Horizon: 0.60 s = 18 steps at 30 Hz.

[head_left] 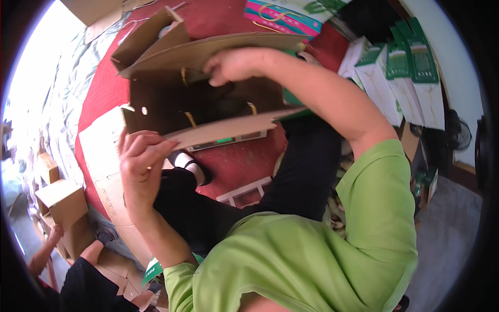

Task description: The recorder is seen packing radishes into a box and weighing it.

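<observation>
An open brown cardboard box [161,99] lies in front of me, its dark inside facing up. Several yellow cord loops [191,119] hang on its walls. At the box's near left corner, my left hand [140,156] is closed, pinching the near flap [228,130] between thumb and fingers. My right hand [228,67] reaches over the opening beside the raised far flap [192,52]. Its fingers are slightly curled and apart, with nothing visible in them. Below the near flap sits a device with a green lit display [224,140], which looks like a scale; the box covers most of it.
Red flooring [234,166] lies under the box. Flattened cardboard [106,156] spreads on the left, near another person's hand [56,232] and a small carton [62,200]. Green-and-white boxes [374,73] stand at the right. A pink-and-blue box [283,18] lies at the back.
</observation>
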Tool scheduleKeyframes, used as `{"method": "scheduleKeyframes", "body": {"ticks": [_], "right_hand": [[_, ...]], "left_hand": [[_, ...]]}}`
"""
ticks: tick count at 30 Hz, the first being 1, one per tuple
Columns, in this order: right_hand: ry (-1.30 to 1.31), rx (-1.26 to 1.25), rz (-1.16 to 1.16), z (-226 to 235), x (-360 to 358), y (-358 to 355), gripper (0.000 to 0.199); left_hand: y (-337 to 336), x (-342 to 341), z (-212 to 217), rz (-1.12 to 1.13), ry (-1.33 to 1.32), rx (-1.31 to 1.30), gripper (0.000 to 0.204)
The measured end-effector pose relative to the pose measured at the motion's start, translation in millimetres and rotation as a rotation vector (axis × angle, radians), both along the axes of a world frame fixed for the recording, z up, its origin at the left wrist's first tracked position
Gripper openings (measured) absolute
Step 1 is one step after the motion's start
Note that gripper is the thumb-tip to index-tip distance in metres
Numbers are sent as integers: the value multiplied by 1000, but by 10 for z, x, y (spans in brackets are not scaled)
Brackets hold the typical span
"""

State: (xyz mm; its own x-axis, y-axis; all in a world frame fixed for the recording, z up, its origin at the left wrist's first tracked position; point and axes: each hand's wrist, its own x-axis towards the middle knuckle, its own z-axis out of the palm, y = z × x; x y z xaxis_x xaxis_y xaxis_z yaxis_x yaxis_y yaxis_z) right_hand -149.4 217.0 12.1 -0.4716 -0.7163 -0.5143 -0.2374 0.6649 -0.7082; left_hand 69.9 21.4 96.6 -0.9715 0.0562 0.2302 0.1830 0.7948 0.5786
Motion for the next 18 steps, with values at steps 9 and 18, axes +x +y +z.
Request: {"method": "scheduleKeyframes", "body": {"ticks": [9, 18], "right_hand": [[-70, -580, -652, 1016, 244, 1623, 37], [400, 110, -903, -1255, 1898, 3779, 34]], "left_hand": [[-127, 69, -82, 92, 1, 73, 22], [-147, 8, -223, 315, 76, 227, 22]]}}
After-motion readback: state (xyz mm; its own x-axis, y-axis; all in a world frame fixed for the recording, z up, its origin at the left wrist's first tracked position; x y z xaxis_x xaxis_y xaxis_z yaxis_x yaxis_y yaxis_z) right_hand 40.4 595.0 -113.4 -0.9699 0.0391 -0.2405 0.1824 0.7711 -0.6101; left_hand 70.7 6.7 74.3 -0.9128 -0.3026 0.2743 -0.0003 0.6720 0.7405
